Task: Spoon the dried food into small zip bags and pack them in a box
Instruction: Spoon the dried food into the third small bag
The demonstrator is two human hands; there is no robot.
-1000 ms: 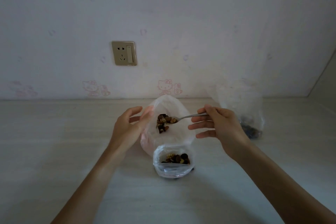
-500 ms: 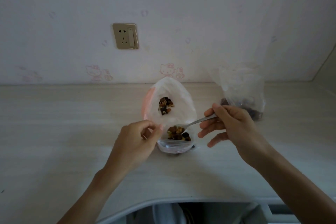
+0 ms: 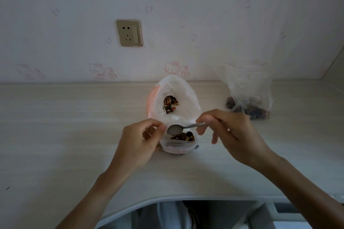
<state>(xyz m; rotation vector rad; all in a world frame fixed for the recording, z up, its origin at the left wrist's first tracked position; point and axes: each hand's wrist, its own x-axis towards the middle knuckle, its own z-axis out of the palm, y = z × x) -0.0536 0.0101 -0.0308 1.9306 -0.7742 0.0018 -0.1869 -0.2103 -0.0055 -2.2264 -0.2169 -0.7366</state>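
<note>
a pale wooden desk runs along a white wall with faint pink cartoon cat prints, and a beige socket sits on the wall left of centre. from the lower left a bare forearm reaches in; the left hand is curled, its thumb and forefinger pinching the left rim of a small bag that stands open on the desk, and the other fingers are tucked behind the palm, out of sight. inside the bag lies a heap of dried food, dark brown and tan, its pieces too small to tell apart. a metal spoon hovers over the bag mouth, its bowl looking bare. just behind stands a larger white bag with a pink edge, open, holding a small clump of the same mix. the right hand grips the spoon handle between thumb and fingers; the handle's end is hidden in the hand. far right, a crumpled clear bag holds dark bits, blurred. the desk's near edge curves in, and below it is dim cloth, hard to make out
</note>
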